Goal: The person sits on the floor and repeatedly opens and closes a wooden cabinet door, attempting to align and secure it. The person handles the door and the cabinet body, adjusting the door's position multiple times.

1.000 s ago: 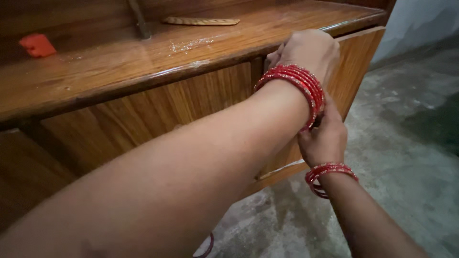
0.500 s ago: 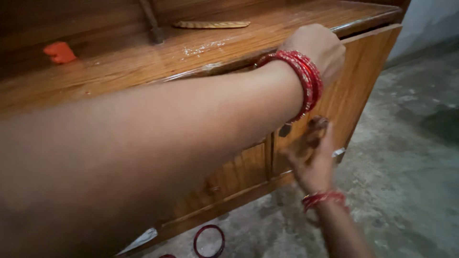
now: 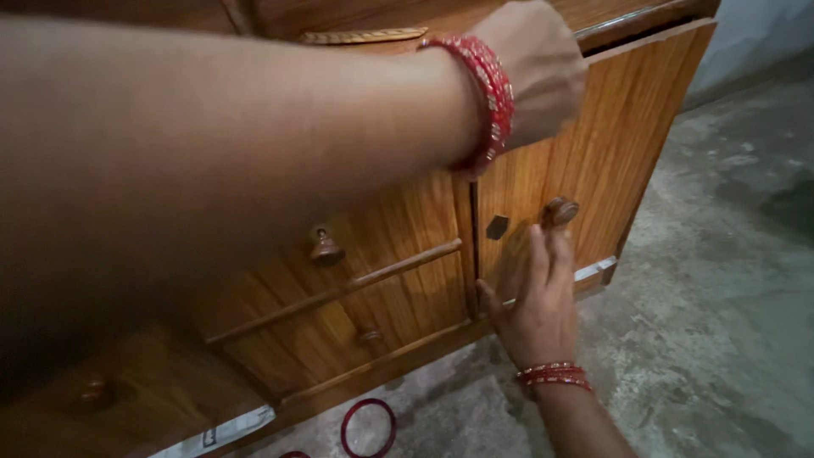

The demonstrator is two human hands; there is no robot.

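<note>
Two bare hands are working at a brown wooden cabinet door, not yet fully closed. Left hand, fist-like, is pressing its top edge; right hand, fingers spread, is lying flat beneath the round wooden knob.

- A wooden cabinet of warm brown, streaky grain fills the middle, its drawer fronts on the left side.
- Rough grey concrete floor spreads right of the cabinet and below it, with a dark patch far right.
- A pale wall rises beyond the cabinet's upper right corner.
- Red rings lie on the floor below the cabinet.
- Light is dim and warm.
</note>
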